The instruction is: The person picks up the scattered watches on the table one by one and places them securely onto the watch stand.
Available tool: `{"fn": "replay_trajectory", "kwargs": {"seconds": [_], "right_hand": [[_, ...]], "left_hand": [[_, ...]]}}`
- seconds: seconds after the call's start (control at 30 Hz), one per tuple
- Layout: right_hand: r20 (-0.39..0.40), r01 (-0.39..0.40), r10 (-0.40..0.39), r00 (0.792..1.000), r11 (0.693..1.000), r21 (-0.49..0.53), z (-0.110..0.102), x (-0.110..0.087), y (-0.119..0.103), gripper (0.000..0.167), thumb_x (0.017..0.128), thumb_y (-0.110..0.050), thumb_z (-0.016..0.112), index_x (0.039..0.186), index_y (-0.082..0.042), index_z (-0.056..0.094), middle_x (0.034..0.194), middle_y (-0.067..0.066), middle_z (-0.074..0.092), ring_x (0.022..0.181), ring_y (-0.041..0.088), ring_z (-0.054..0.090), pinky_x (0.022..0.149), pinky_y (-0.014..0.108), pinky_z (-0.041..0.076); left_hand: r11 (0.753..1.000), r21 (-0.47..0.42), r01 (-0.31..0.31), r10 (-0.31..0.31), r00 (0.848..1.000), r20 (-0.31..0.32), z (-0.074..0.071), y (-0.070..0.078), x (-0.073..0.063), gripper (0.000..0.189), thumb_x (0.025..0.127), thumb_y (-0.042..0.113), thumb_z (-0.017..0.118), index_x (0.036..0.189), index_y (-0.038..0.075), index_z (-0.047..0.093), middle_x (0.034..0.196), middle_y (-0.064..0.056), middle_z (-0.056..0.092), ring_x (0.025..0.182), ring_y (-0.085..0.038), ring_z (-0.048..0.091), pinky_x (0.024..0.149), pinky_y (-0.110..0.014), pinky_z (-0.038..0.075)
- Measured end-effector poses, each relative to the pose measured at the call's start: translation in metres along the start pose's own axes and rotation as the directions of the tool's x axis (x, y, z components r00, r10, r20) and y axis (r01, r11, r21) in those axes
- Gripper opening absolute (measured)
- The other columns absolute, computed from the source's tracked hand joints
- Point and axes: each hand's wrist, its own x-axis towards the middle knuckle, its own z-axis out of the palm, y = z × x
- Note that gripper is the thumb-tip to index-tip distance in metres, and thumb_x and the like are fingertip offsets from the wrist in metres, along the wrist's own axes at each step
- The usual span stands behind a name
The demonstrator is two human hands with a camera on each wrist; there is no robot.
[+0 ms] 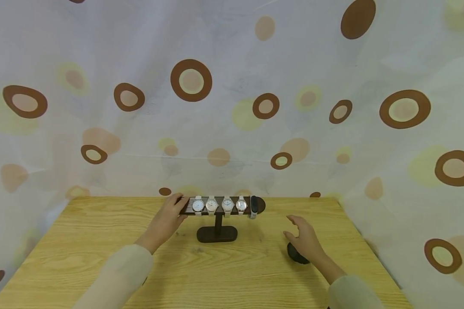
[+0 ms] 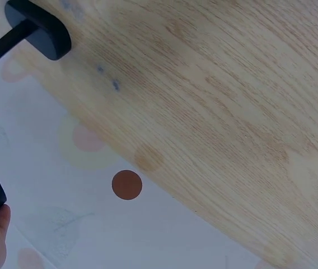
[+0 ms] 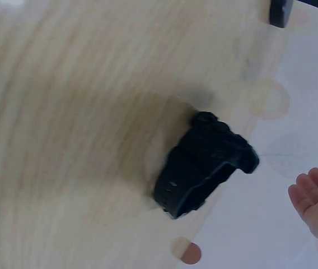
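Note:
My left hand [image 1: 169, 221] grips the left end of a dark T-shaped watch stand [image 1: 216, 234], thumb below the bar and fingers over it. Several light-strapped wristwatches [image 1: 211, 204] sit side by side along that bar. At its right end hangs a fitness band [image 1: 253, 205] with a black face and pale strap. My right hand [image 1: 305, 239] is held to the right of the stand, fingers apart and holding nothing. Below it a black wristwatch [image 3: 204, 159] with a chunky closed strap lies on its side on the table.
The stand is on a light wood-grain table [image 1: 262, 274]. Close behind the table hangs a white sheet [image 1: 224, 124] with brown and yellow circles, which also runs along both sides.

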Motion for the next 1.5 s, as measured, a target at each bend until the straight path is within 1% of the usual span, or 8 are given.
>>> {"fn": "replay_trajectory", "kwargs": {"seconds": [0.17, 0.33, 0.47, 0.6, 0.7, 1.0, 1.2, 1.5], "right_hand": [[-0.003, -0.046, 0.046, 0.999, 0.999, -0.016, 0.005, -0.014, 0.012, 0.048, 0.083, -0.002, 0.065, 0.125, 0.012, 0.046, 0.121, 0.030, 0.051, 0.107, 0.043, 0.052, 0.088, 0.054, 0.048], [-0.007, -0.128, 0.128, 0.992, 0.992, -0.019, 0.008, -0.026, 0.018, 0.047, 0.082, -0.002, 0.065, 0.123, 0.013, 0.048, 0.113, 0.030, 0.053, 0.102, 0.040, 0.054, 0.083, 0.051, 0.051], [-0.009, -0.185, 0.185, 0.983, 0.983, -0.006, 0.010, -0.032, 0.019, 0.045, 0.081, 0.000, 0.065, 0.121, 0.013, 0.050, 0.106, 0.028, 0.056, 0.094, 0.035, 0.057, 0.076, 0.045, 0.053], [0.005, -0.218, 0.218, 0.976, 0.976, 0.001, 0.012, -0.035, 0.019, 0.042, 0.081, 0.000, 0.065, 0.119, 0.013, 0.051, 0.100, 0.023, 0.059, 0.089, 0.030, 0.057, 0.071, 0.037, 0.053], [0.014, -0.239, 0.239, 0.971, 0.971, 0.011, 0.013, -0.037, 0.019, 0.040, 0.081, 0.001, 0.064, 0.117, 0.013, 0.052, 0.097, 0.021, 0.059, 0.087, 0.027, 0.057, 0.068, 0.031, 0.053], [0.003, -0.288, 0.288, 0.958, 0.955, 0.071, 0.015, -0.038, 0.018, 0.034, 0.082, 0.002, 0.062, 0.115, 0.012, 0.054, 0.094, 0.020, 0.060, 0.084, 0.026, 0.059, 0.061, 0.021, 0.051], [0.012, -0.308, 0.308, 0.951, 0.947, 0.095, 0.016, -0.038, 0.018, 0.028, 0.083, 0.003, 0.061, 0.110, 0.010, 0.057, 0.097, 0.021, 0.061, 0.085, 0.026, 0.059, 0.064, 0.023, 0.052], [0.021, -0.310, 0.310, 0.951, 0.946, 0.091, 0.015, -0.039, 0.012, 0.030, 0.082, 0.004, 0.062, 0.111, 0.009, 0.057, 0.097, 0.020, 0.061, 0.086, 0.026, 0.060, 0.065, 0.023, 0.053]], "left_hand": [[0.998, -0.026, 0.060, -0.060, 0.998, -0.012, 0.003, -0.003, -0.005, 0.052, 0.075, 0.002, 0.074, 0.121, -0.009, 0.053, 0.117, -0.024, 0.052, 0.110, -0.036, 0.052, 0.090, -0.042, 0.051], [0.968, -0.130, 0.216, -0.211, 0.976, 0.051, 0.006, -0.006, -0.015, 0.062, 0.080, 0.004, 0.070, 0.132, -0.010, 0.040, 0.125, -0.028, 0.047, 0.116, -0.040, 0.048, 0.095, -0.048, 0.047], [0.912, -0.215, 0.348, -0.329, 0.937, 0.121, 0.011, -0.010, -0.025, 0.066, 0.085, 0.007, 0.066, 0.137, -0.012, 0.030, 0.130, -0.031, 0.041, 0.121, -0.045, 0.042, 0.101, -0.054, 0.041], [0.833, -0.275, 0.480, -0.437, 0.876, 0.206, 0.018, -0.011, -0.034, 0.069, 0.087, 0.010, 0.063, 0.141, -0.010, 0.024, 0.134, -0.032, 0.036, 0.124, -0.046, 0.037, 0.104, -0.056, 0.037], [0.793, -0.311, 0.524, -0.468, 0.851, 0.240, 0.025, -0.009, -0.041, 0.069, 0.087, 0.009, 0.063, 0.141, -0.010, 0.023, 0.135, -0.033, 0.034, 0.125, -0.048, 0.036, 0.104, -0.057, 0.036], [0.722, -0.404, 0.562, -0.504, 0.827, 0.249, 0.041, 0.005, -0.056, 0.061, 0.088, 0.009, 0.061, 0.137, -0.012, 0.031, 0.133, -0.034, 0.036, 0.123, -0.049, 0.038, 0.102, -0.058, 0.037], [0.694, -0.427, 0.579, -0.527, 0.813, 0.247, 0.045, 0.012, -0.060, 0.059, 0.088, 0.009, 0.061, 0.135, -0.013, 0.033, 0.127, -0.033, 0.043, 0.115, -0.046, 0.046, 0.096, -0.055, 0.044], [0.696, -0.464, 0.548, -0.523, 0.830, 0.195, 0.051, 0.022, -0.068, 0.054, 0.085, 0.005, 0.064, 0.128, -0.018, 0.040, 0.117, -0.035, 0.049, 0.102, -0.045, 0.053, 0.087, -0.051, 0.050]]}}
